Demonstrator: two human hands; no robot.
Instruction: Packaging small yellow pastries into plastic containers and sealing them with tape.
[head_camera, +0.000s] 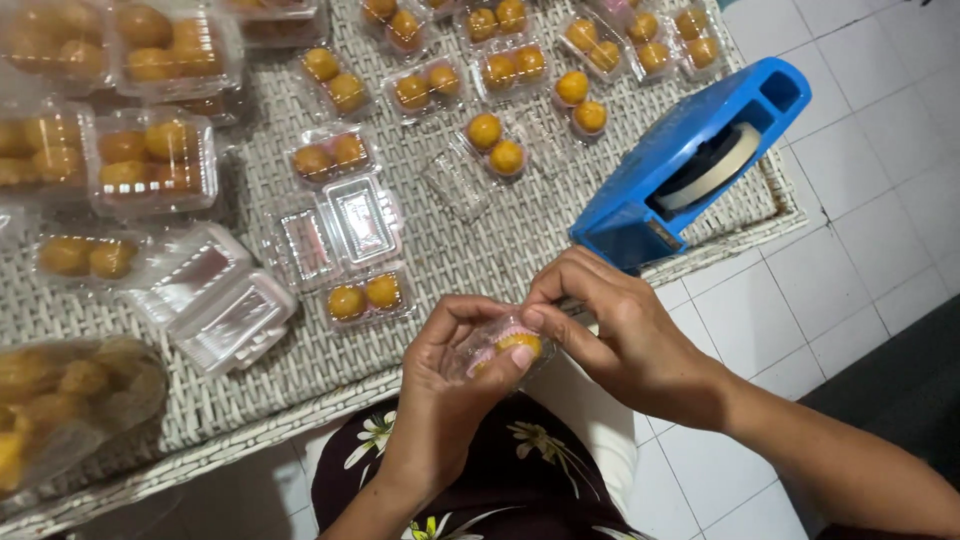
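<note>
Down at lap level, just off the near edge of the desk (300, 395), a small clear clamshell pack (498, 348) with an orange-yellow pastry ball inside sits between both hands. The left hand (450, 385) cups it from below, fingers and thumb clamped around the pack so it stays level, while the right hand (610, 325) comes in from the side, thumb and forefinger pinched together on the pack's top edge, pressing at the lid seam, as it looks. Just beyond the knuckles stands a blue tape dispenser (690, 165), tilted at the desk's corner with its cutter end pointing toward the hands, near enough for tape, one would judge. Further out, on the white woven surface, a filled two-ball pack (366, 296) lies nearest, beside empty open clamshells (340, 228), lids flung wide. Beyond them rows of closed small packs (500, 60) fill the far side, larger filled boxes (150, 160) are stacked at the left, and a plastic bag of pastries (70, 400) slumps at the near left corner.
</note>
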